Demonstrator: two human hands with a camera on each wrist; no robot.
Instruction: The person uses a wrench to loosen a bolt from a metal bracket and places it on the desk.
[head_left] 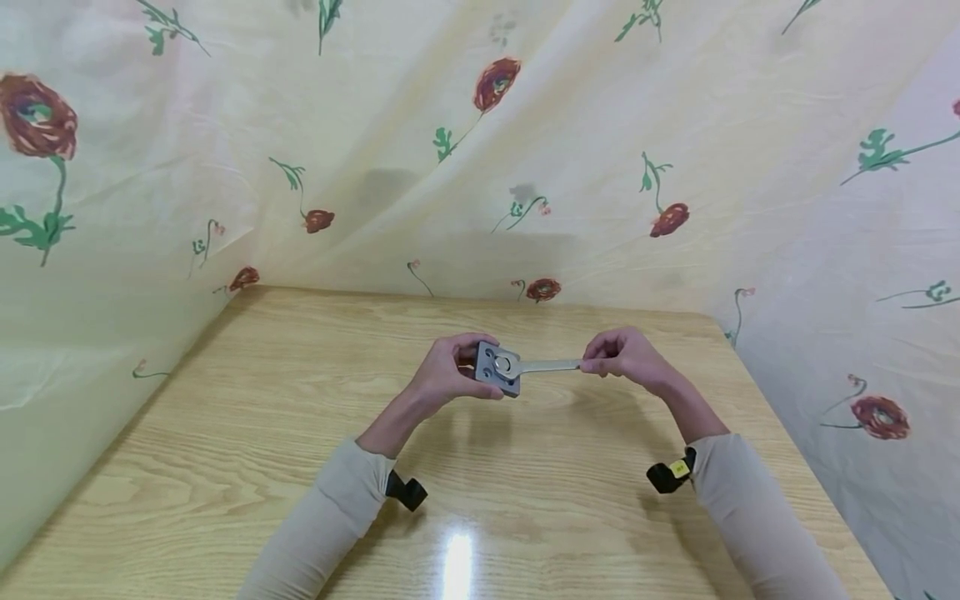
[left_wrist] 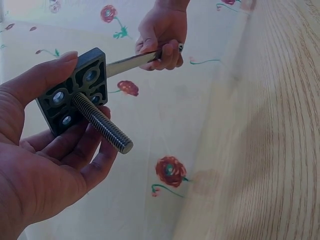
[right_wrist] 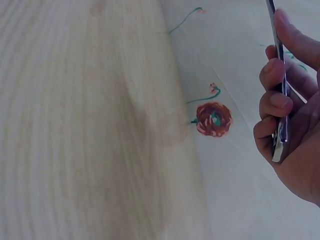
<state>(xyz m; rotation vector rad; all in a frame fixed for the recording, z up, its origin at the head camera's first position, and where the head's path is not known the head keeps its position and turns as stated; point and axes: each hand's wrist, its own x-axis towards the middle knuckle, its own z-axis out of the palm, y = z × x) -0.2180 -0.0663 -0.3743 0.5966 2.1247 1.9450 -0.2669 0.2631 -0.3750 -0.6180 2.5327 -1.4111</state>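
Observation:
My left hand [head_left: 448, 371] grips a square dark grey plate [head_left: 513, 385] by its edges, thumb on one side and fingers on the other. The plate has several round holes. In the left wrist view a threaded bolt [left_wrist: 104, 124] sticks out of the plate's middle, on the side away from the wrench. On the other face, the head of a metal wrench [head_left: 551, 366] sits around the bolt head [head_left: 503, 364]. My right hand [head_left: 626, 358] holds the wrench's far end between thumb and curled fingers. In the right wrist view only part of the wrench handle [right_wrist: 281, 95] shows.
Both hands are held above a light wooden table [head_left: 247, 417]. Cream cloth with red flowers [head_left: 375, 150] hangs behind the table and along both sides. Black wrist cameras [head_left: 407, 492] are strapped below each hand.

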